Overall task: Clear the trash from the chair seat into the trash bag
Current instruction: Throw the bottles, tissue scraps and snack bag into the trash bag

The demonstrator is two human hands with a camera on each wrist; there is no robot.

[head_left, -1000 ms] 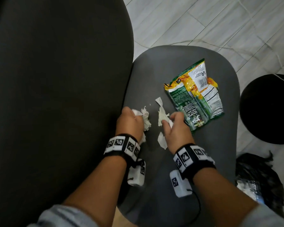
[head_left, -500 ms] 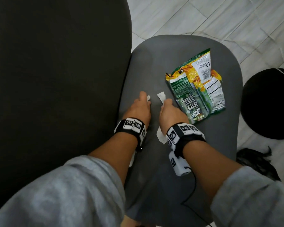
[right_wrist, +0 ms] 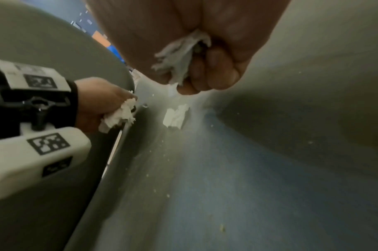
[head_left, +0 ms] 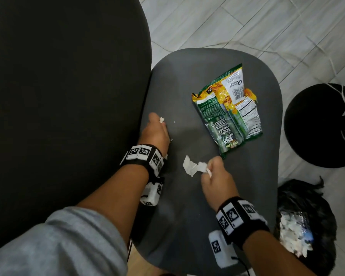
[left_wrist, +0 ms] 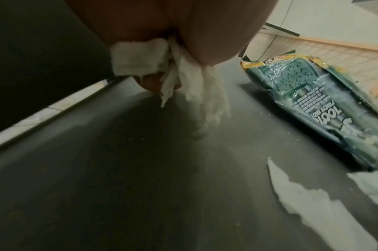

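On the grey chair seat [head_left: 187, 226] lies a green and yellow snack wrapper [head_left: 229, 112] [left_wrist: 317, 105] at the far right. My left hand [head_left: 157, 128] [right_wrist: 110, 105] sits at the seat's left edge and grips a wad of white tissue [left_wrist: 153, 57] [right_wrist: 119, 117]. My right hand [head_left: 211, 174] [right_wrist: 196, 74] is near the seat's middle, fingers curled round torn tissue pieces [right_wrist: 179, 54]. A white tissue scrap [head_left: 191, 166] [left_wrist: 308, 200] lies on the seat by its fingertips. The black trash bag [head_left: 307, 226] stands on the floor right of the seat, with white tissue inside.
The dark chair back [head_left: 64, 106] fills the left. A black round object [head_left: 323, 124] sits on the pale tiled floor [head_left: 237, 22] at the right. Small crumbs [right_wrist: 168, 195] dot the seat. Both wrists wear black bands with white camera units.
My right hand has drawn back toward me and to the right, holding tissue. My left hand has shifted left to the seat's edge with its wad. The trash bag's contents are now in view.
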